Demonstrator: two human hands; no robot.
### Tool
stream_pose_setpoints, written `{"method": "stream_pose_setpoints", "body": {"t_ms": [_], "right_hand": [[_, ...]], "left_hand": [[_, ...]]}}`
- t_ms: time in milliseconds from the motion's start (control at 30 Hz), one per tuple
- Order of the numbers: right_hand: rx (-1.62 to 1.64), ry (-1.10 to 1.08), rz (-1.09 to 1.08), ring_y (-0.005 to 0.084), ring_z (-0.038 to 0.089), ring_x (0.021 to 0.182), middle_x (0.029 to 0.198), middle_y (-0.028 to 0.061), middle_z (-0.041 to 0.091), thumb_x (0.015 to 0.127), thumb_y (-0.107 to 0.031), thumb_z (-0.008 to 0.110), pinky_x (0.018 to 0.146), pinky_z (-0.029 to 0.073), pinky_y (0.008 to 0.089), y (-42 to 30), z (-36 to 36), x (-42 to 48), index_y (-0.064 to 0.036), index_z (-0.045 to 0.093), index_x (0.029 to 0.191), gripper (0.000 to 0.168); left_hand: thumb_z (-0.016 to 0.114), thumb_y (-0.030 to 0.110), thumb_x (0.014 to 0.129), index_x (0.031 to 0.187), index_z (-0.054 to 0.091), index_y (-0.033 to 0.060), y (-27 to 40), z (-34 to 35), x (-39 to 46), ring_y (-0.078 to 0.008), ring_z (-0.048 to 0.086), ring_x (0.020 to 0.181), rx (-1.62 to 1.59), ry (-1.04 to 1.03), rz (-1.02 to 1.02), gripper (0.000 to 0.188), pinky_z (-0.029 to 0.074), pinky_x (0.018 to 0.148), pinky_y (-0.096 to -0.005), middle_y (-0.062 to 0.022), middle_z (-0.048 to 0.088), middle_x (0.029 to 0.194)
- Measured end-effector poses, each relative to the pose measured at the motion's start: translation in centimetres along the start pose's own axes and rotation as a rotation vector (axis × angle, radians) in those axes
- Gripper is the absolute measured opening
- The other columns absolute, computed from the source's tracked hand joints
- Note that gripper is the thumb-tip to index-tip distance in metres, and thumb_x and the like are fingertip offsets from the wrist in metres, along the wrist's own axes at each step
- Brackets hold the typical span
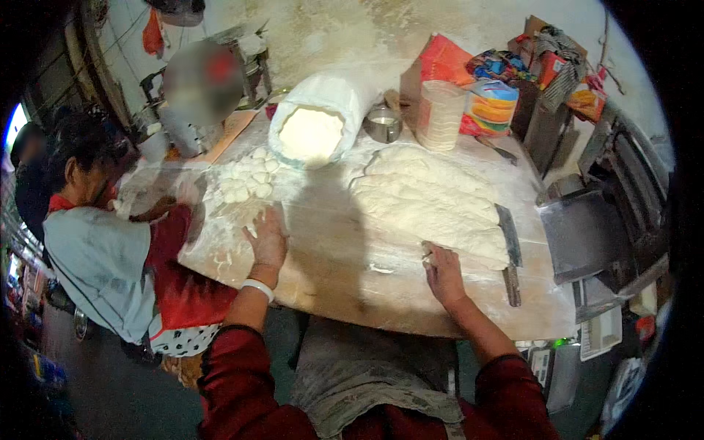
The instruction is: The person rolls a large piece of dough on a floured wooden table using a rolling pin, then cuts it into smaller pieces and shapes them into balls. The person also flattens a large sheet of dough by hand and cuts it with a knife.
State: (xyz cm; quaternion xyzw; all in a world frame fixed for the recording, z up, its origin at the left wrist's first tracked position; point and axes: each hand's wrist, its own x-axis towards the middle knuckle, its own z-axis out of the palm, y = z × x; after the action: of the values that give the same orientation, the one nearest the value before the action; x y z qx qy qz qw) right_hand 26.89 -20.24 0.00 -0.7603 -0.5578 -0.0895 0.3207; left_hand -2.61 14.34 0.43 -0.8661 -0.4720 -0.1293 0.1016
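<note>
On the floured wooden table (pixel 330 297), my left hand (pixel 268 237) is spread with fingers apart, just below a group of small dough pieces (pixel 247 179). A white bangle circles that wrist. My right hand (pixel 441 269) has curled fingers beside the lower edge of a large, long mass of dough (pixel 429 203); whether it pinches a bit of dough is unclear. To the right of the dough lies a long flat blade with a handle (pixel 511 256). Between my hands a small pale scrap (pixel 380 269) rests on the flour.
An open sack of flour (pixel 311 135) lies at the back, beside a metal cup (pixel 383 125) and a clear plastic container (pixel 440 115). A brush-like tool (pixel 496 149) is near the right back edge. At left, a co-worker (pixel 99 264) leans over the table. Metal equipment (pixel 583 236) adjoins the right edge.
</note>
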Motion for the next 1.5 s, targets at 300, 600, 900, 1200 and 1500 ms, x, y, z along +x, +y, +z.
{"method": "stream_pose_setpoints", "body": {"t_ms": [300,600,900,1200,1500], "right_hand": [[-0.085,0.007,-0.017,0.0365,0.053,0.107,0.122,0.0163,0.059,0.088,-0.009,0.069,0.098,0.044,0.0464,0.9,0.8,0.6,-0.007,0.056,0.133,0.047],[-0.041,-0.299,0.1,0.0421,0.058,0.12,0.131,0.022,0.062,0.086,-0.008,0.072,0.106,0.047,0.047,2.5,-0.1,-0.1,-0.002,0.062,0.129,0.044],[0.086,0.17,0.329,0.0335,0.052,0.126,0.133,0.0175,0.056,0.101,-0.017,0.05,0.11,0.04,0.0421,23.9,-14.8,-6.1,0.001,0.058,0.129,0.034],[-0.165,-0.13,0.584,0.0355,0.055,0.127,0.138,0.0231,0.058,0.103,-0.019,0.053,0.112,0.041,0.0436,20.3,-13.6,-9.8,0.006,0.047,0.142,0.047],[-0.323,-0.217,0.199,0.0408,0.063,0.099,0.101,0.0216,0.071,0.092,-0.023,0.062,0.096,0.045,0.0512,12.5,-13.4,-6.9,0.0,0.072,0.101,0.027]], "left_hand": [[0.045,0.059,0.101,0.158,0.029,0.0046,7.0,0.8,-4.4,-0.0333,0.022,0.153,-0.268,-0.283,0.126,0.081,0.013,0.118,-0.0675,-0.0149,0.027,0.165],[0.054,0.055,0.097,0.147,0.046,-0.0004,4.6,5.9,-4.7,-0.0385,0.039,0.144,-0.357,0.038,0.18,0.075,0.023,0.114,-0.0664,-0.0212,0.043,0.155],[0.052,0.052,0.098,0.148,0.045,0.0028,6.7,1.9,-5.0,-0.0342,0.031,0.149,-0.441,-0.131,0.164,0.07,0.023,0.113,-0.0688,-0.018,0.04,0.157],[0.047,0.051,0.101,0.149,0.042,-0.0009,6.4,0.5,-5.1,-0.034,0.03,0.149,-0.404,-0.164,0.181,0.071,0.02,0.117,-0.0663,-0.0186,0.038,0.158],[0.047,0.051,0.101,0.149,0.043,-0.0014,5.4,0.7,-6.2,-0.0355,0.03,0.149,-0.51,-0.127,0.13,0.071,0.015,0.12,-0.0644,-0.0194,0.037,0.158]]}}
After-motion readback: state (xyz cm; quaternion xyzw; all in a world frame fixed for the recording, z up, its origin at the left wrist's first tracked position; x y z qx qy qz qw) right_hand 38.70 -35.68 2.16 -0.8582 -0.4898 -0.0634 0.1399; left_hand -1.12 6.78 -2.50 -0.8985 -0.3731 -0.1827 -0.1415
